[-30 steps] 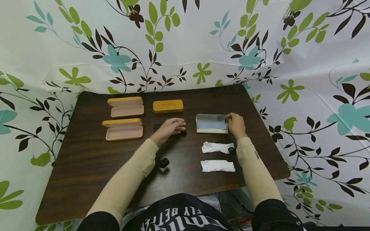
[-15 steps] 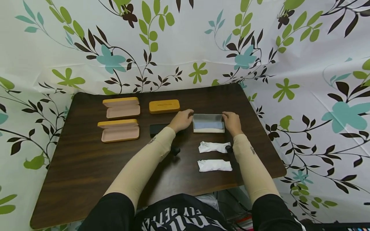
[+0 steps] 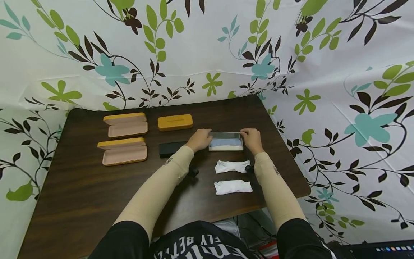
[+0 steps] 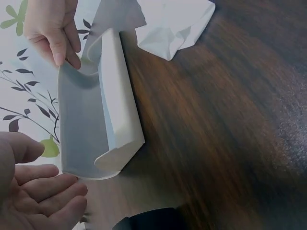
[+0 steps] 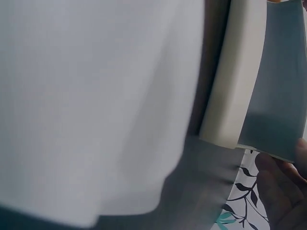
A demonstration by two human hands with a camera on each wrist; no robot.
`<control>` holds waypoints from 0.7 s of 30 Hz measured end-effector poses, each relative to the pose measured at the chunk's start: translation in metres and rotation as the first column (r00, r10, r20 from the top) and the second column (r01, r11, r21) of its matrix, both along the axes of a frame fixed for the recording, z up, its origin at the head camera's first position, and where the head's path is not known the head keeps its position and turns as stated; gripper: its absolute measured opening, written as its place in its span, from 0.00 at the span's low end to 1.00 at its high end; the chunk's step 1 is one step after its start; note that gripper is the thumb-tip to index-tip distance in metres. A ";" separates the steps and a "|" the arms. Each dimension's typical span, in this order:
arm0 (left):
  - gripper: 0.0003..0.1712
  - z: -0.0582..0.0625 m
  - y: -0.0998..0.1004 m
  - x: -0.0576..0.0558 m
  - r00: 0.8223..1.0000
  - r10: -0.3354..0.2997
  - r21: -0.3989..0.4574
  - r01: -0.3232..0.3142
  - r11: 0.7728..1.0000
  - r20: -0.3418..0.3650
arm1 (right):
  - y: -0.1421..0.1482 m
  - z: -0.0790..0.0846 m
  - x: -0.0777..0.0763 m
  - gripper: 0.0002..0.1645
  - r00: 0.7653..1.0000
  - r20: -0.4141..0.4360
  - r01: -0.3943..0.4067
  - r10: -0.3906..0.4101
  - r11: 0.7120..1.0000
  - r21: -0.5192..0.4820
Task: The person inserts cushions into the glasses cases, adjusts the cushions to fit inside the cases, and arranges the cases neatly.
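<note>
A cream eyeglass case (image 3: 225, 148) stands with its lid up on the table, showing a grey lining and a light blue cloth (image 3: 225, 142) inside. At the lid's right corner, my right hand (image 3: 252, 139) pinches the edge between thumb and fingers; the right wrist view shows this hand (image 5: 283, 191) there too. My left hand (image 3: 198, 140) is at the opposite end. In the left wrist view its fingers (image 4: 53, 189) lie loosely at the lid's corner, with the thumb well apart from them. Two white wrapped bundles (image 3: 232, 166) (image 3: 233, 187) lie in front of the case.
A black case (image 3: 171, 149) lies left of my left hand, partly covered by it. Behind it is a shut yellow case (image 3: 175, 122). Two yellow cases with pink lining (image 3: 127, 128) (image 3: 124, 155) stand open farther left on the dark wooden table (image 3: 81, 187).
My left hand has moved right, from over the black case to the left end of the cream case. My right hand stays at its right end. The head view has shifted slightly.
</note>
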State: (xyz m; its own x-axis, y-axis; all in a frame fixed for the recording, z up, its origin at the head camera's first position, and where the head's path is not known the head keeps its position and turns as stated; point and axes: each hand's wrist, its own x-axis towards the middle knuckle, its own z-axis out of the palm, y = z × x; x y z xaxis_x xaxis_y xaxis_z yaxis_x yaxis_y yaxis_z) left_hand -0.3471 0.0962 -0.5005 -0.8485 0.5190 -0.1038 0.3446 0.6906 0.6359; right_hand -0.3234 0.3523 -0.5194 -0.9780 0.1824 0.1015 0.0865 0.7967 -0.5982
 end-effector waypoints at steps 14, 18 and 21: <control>0.23 -0.004 -0.002 0.016 0.992 -0.017 -0.077 0.007 0.997 -0.127 | 0.002 -0.001 0.017 0.14 1.000 0.019 -0.014 0.014 0.999 -0.029; 0.21 -0.005 -0.003 0.020 0.986 -0.016 -0.090 0.001 0.996 -0.167 | 0.002 -0.003 0.022 0.14 0.999 -0.023 -0.027 0.026 0.999 -0.034; 0.21 -0.004 -0.004 0.023 0.983 -0.027 -0.096 0.009 0.995 -0.181 | 0.002 -0.005 0.024 0.14 0.998 -0.048 -0.035 0.034 0.999 -0.024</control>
